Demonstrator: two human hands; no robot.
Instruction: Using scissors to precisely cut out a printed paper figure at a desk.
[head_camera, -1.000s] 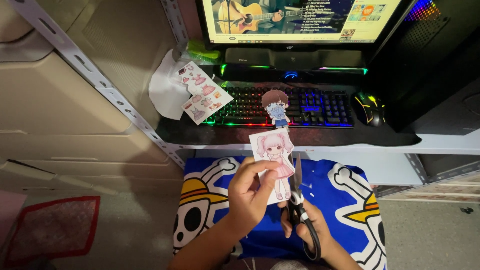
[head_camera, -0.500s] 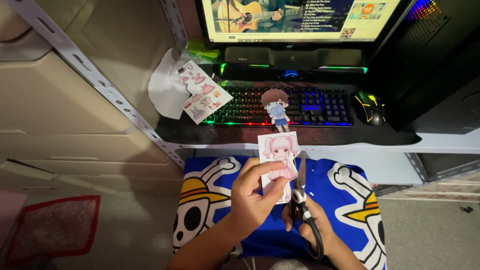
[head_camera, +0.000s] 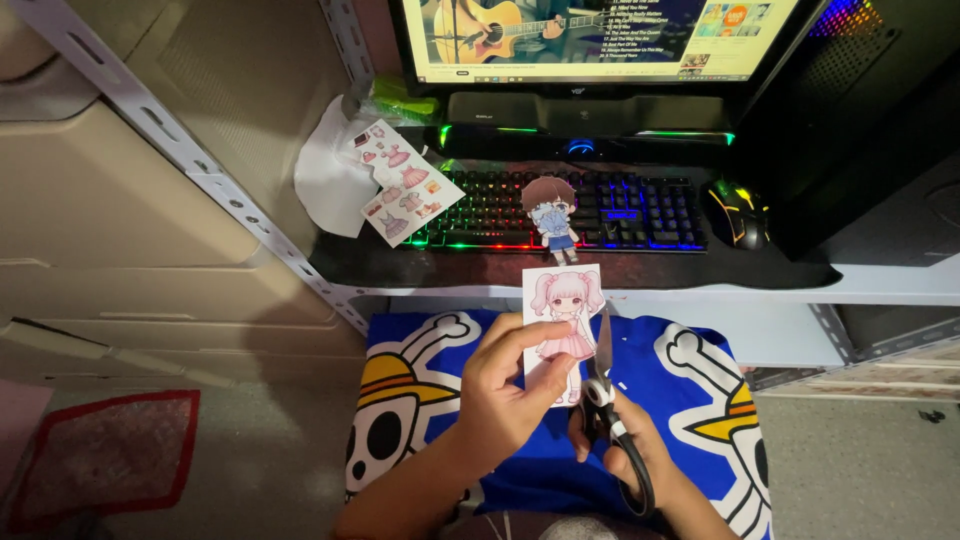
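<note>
While the red mat (head_camera: 105, 455) sat cut off at the left edge, open floor lay beside it. Sticker sheet (head_camera: 405, 183) leaned on the keyboard's (head_camera: 560, 210) left end; cutout figure (head_camera: 551, 215) stood on it. Left hand (head_camera: 505, 385) had fingers clamped on the paper doll card (head_camera: 562, 320), held over the blue cloth (head_camera: 690, 400). Right hand (head_camera: 620, 450) gripped scissors (head_camera: 606, 385), blades along the card's right edge; can't tell how far apart. Mouse (head_camera: 738, 213) dim.
</note>
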